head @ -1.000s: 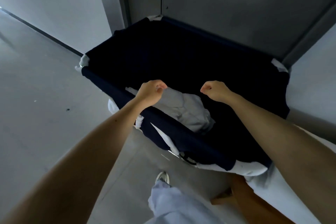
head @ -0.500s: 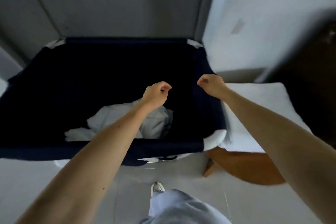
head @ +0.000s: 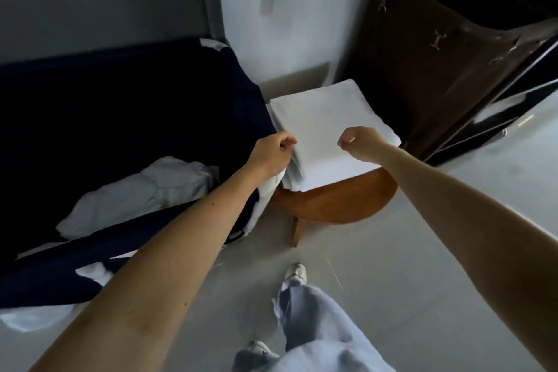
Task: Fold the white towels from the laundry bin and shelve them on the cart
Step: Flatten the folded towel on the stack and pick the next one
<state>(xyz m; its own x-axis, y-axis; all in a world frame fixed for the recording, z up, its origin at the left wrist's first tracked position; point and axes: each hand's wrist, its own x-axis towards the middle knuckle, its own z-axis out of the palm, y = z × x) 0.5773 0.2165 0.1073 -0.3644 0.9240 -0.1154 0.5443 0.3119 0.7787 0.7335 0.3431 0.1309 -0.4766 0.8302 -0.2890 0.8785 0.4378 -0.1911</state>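
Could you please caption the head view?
Left hand and right hand at folded towels on a wooden stool beside the laundry bin.

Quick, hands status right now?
Left hand: curled at edge of folded towels; grip cannot be told.
Right hand: closed, holding nothing.
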